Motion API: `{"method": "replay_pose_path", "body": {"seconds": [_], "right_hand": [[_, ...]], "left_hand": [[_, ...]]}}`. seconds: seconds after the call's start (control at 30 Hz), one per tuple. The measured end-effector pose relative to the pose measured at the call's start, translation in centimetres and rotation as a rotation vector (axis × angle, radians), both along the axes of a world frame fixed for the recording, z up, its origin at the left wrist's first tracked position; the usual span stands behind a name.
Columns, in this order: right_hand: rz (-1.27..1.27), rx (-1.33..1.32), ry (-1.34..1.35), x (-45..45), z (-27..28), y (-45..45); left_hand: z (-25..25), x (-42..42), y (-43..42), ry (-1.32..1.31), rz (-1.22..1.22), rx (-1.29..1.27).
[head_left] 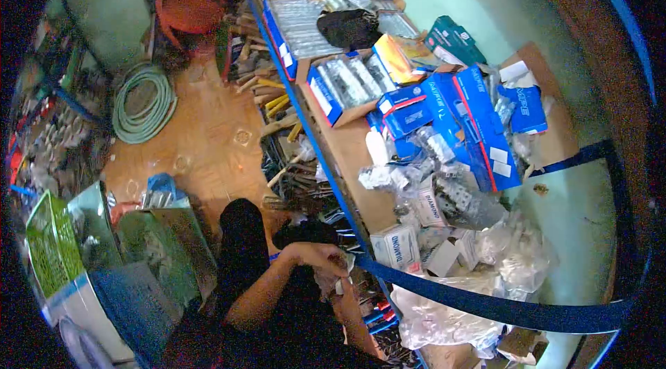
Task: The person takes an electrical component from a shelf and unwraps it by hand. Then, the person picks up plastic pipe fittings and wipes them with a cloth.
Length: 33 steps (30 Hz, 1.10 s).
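Over my dark-clothed lap, my left hand point(317, 256) is bent with its fingers curled around a small, crumpled, clear or whitish piece that looks like plastic point(325, 280). My right hand point(341, 288) comes up from below and meets it, its fingers closed at the same piece. A small white bit shows by the right fingers. The exact kind of thing held is too blurred to tell. Both hands are beside the blue shelf edge point(357, 238), close to a white DIAMOND box point(396, 247) on the shelf.
Along the shelf lie blue boxes point(479, 119), boxes of wrapped packets point(298, 25) and plastic bags point(444, 306). A blue strap point(485, 296) crosses at the right. Wooden handles point(267, 91) stand under the shelf. A coiled hose point(144, 103), red plastic stool point(187, 11) and green basket point(52, 244) are left.
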State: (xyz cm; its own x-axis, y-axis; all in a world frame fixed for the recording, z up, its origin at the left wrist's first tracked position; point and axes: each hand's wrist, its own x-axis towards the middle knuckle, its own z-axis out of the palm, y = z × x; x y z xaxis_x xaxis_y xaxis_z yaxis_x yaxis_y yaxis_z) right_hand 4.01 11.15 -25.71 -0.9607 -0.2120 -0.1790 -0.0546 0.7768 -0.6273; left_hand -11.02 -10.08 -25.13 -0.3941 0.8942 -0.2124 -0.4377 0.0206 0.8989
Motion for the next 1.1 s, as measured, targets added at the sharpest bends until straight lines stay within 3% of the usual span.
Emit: {"method": "replay_pose_path", "body": {"seconds": [0.03,0.13,0.17,0.27,0.3,0.37,0.47,0.7,0.93,1.1], "right_hand": [[0.022,0.053,0.04,-1.3,1.4,-0.4],[-0.101,-0.003,-0.001,-1.7,1.3,1.1],[-0.136,-0.069,-0.043,-0.4,0.3,2.6],[-0.38,-0.931,-0.468,0.1,-0.1,2.6],[-0.615,-1.437,-0.621,-0.7,2.2,1.1],[-0.787,-1.45,-0.659,0.4,4.0,0.7],[-0.693,-1.427,-0.6,1.8,3.9,0.6],[-0.721,-1.548,-0.457,5.2,3.7,1.1],[-0.904,-1.372,-0.339,8.9,7.8,1.4],[-0.78,-1.302,-0.241,10.6,6.8,2.1]], "left_hand": [[1.9,-0.4,-0.5,-0.035,0.041,0.002],[-0.2,1.1,1.5,0.262,0.235,0.204],[-0.7,1.7,2.1,0.355,0.207,0.087],[0.0,4.2,3.8,0.133,0.312,0.157],[0.7,4.8,4.2,0.102,0.357,0.181],[1.5,6.8,4.5,0.247,0.427,0.118],[1.5,8.3,4.4,0.235,0.332,0.169],[3.9,8.3,6.6,0.621,0.181,-0.014],[5.4,9.8,9.6,0.561,0.018,-0.037],[5.8,10.1,9.9,0.467,-0.027,0.001]]}}
